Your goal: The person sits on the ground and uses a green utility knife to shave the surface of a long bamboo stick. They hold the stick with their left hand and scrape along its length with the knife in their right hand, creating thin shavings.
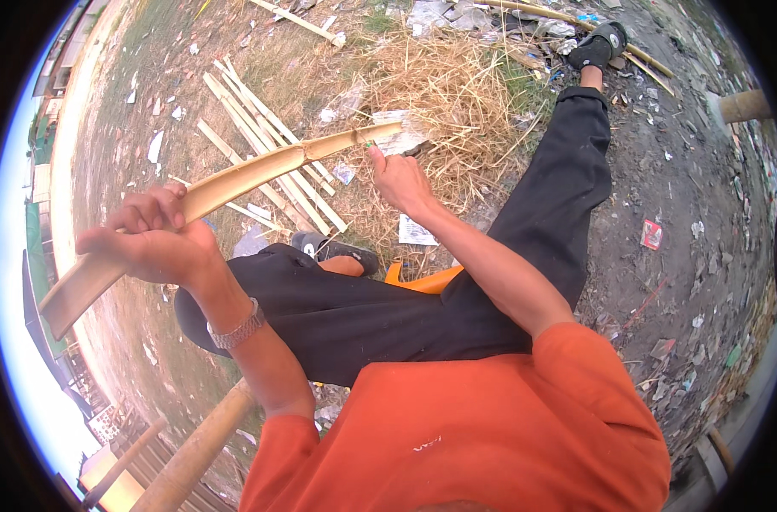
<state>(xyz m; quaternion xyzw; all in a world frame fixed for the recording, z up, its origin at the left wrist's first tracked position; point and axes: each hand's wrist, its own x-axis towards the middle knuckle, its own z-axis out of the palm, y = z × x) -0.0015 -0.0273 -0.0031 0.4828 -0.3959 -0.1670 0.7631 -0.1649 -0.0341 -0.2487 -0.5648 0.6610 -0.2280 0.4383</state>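
Plainly, one left hand (168, 246) holds one split bamboo strip (245, 177)

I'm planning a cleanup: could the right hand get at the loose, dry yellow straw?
Probably yes, perhaps leaning: nothing visible stands between the bare right hand and the near side of the dry yellow straw.

The left hand (168, 247) is hiding part of the bamboo strip (252, 174) toward nine o'clock. Near twelve, a green bit (369, 145) at the right hand (401, 182) is looking too small to identify. At six, the lower edge is cutting off the orange shirt (482, 418).
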